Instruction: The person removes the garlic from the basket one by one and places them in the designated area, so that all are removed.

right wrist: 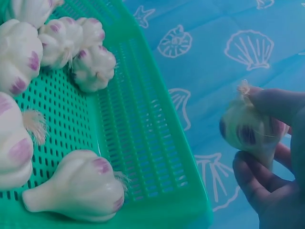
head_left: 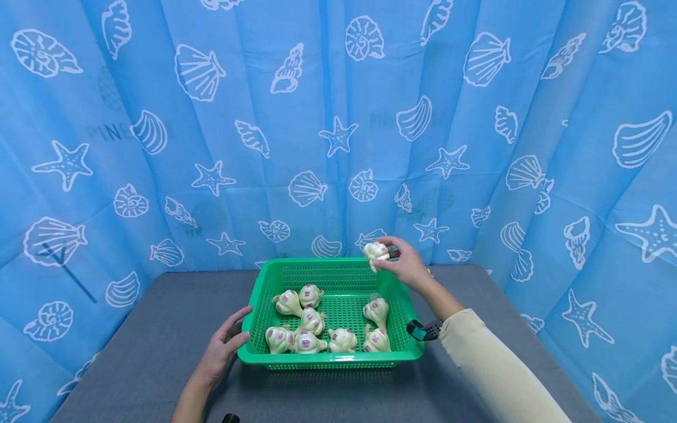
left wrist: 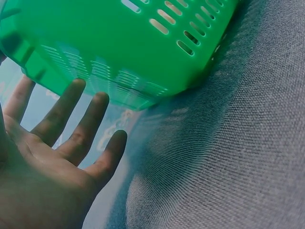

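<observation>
My right hand [head_left: 407, 264] pinches a garlic bulb [head_left: 376, 252] between thumb and fingers, above the far right corner of a green plastic basket [head_left: 330, 357]. In the right wrist view this garlic bulb [right wrist: 250, 126] shows purple patches and a tuft of dry roots. Several more white-and-purple garlic bulbs lie in the basket: a group on the left, one at the front middle [head_left: 342, 340] and two along the right side. At the basket's left side is my left hand [head_left: 218, 349], its fingertips right at the rim. The left wrist view shows these fingers [left wrist: 88, 125] extended and spread beside the perforated wall.
The basket stands on a table with a grey cloth [head_left: 143, 346]. A blue curtain [head_left: 338, 147] with white shells and starfish hangs behind and at both sides. A black wrist strap [head_left: 423, 330] is on the right arm. Part of a pale thing [head_left: 430, 272] shows behind the right wrist.
</observation>
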The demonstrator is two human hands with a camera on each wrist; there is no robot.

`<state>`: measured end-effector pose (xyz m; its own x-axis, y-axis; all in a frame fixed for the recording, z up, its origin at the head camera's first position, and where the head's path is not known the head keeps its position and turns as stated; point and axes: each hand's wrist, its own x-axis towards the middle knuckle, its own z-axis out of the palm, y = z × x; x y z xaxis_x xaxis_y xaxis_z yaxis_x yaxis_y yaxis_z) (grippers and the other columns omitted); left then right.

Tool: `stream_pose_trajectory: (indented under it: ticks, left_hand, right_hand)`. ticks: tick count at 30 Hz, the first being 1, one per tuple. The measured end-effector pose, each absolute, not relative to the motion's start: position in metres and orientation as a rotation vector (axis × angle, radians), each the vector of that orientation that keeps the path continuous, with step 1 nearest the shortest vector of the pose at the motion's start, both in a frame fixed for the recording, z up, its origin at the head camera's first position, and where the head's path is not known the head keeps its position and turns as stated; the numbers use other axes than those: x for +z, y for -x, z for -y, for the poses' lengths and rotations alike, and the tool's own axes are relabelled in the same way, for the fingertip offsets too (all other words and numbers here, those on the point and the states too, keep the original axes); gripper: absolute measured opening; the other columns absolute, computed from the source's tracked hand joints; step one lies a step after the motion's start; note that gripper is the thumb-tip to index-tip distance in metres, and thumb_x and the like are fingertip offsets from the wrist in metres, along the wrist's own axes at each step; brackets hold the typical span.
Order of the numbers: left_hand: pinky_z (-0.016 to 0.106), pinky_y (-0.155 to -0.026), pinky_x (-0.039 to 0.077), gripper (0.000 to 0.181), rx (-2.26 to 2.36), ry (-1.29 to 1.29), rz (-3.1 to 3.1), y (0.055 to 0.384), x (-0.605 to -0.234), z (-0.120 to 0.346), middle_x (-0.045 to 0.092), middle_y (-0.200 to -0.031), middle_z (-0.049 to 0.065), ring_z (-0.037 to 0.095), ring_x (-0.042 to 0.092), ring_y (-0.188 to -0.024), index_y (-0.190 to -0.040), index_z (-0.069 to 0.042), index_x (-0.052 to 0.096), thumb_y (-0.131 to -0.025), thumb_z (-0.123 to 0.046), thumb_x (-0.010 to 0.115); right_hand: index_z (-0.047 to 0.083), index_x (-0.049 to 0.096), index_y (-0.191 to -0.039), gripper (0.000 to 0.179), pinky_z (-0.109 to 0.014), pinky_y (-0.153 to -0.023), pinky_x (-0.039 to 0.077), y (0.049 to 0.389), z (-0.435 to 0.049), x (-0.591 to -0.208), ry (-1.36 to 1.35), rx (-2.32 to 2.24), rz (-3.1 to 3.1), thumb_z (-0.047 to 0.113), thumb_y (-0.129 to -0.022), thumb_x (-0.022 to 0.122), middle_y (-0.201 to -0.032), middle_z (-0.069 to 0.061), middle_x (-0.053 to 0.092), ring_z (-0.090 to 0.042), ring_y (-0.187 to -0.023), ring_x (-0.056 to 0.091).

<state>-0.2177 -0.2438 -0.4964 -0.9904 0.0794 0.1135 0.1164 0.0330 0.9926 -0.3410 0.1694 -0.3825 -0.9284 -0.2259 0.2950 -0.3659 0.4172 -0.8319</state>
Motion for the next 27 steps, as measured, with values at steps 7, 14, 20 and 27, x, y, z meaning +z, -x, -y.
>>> stream_pose_trajectory:
  ticks: [7, 14, 20, 27]
  left_hand:
    - [0.027, -0.087, 0.047, 0.053, -2.166, 0.201, 2.239, 0.218, -0.496, 0.244, 0.037, -0.145, 0.024, 0.007, 0.053, -0.113, -0.15, -0.009, 0.035, -0.1, -0.013, 0.052]
    - [0.027, -0.086, 0.047, 0.052, -2.151, 0.214, 2.241, 0.219, -0.497, 0.244, 0.037, -0.144, 0.024, 0.006, 0.053, -0.113, -0.15, -0.008, 0.035, -0.1, -0.013, 0.051]
    - [0.027, -0.086, 0.047, 0.052, -2.159, 0.218, 2.231, 0.22, -0.497, 0.244, 0.037, -0.144, 0.024, 0.007, 0.053, -0.113, -0.15, -0.008, 0.035, -0.1, -0.013, 0.051]
    - [0.028, -0.085, 0.049, 0.052, -2.173, 0.249, 2.215, 0.22, -0.498, 0.245, 0.038, -0.142, 0.025, 0.01, 0.056, -0.111, -0.15, -0.006, 0.033, -0.101, -0.01, 0.049]
  right_hand:
    - [0.002, 0.051, -0.136, 0.054, -0.039, -0.073, 0.053, 0.343, -0.179, -0.387, -0.49, 1.58, 2.43, 0.007, -0.087, 0.073, -0.127, -0.021, 0.05, -0.04, -0.104, 0.057]
    - [0.003, 0.049, -0.138, 0.054, -0.048, -0.079, 0.052, 0.341, -0.192, -0.393, -0.377, 1.577, 2.422, 0.011, -0.089, 0.071, -0.131, -0.02, 0.048, -0.04, -0.109, 0.056]
    - [0.003, 0.046, -0.141, 0.056, -0.033, -0.076, 0.052, 0.34, -0.206, -0.402, -0.252, 1.584, 2.409, 0.014, -0.091, 0.07, -0.133, -0.02, 0.047, -0.038, -0.114, 0.054]
    - [0.004, 0.047, -0.14, 0.057, -0.025, -0.068, 0.05, 0.339, -0.22, -0.414, -0.177, 1.607, 2.355, 0.018, -0.09, 0.071, -0.132, -0.02, 0.047, -0.038, -0.111, 0.056]
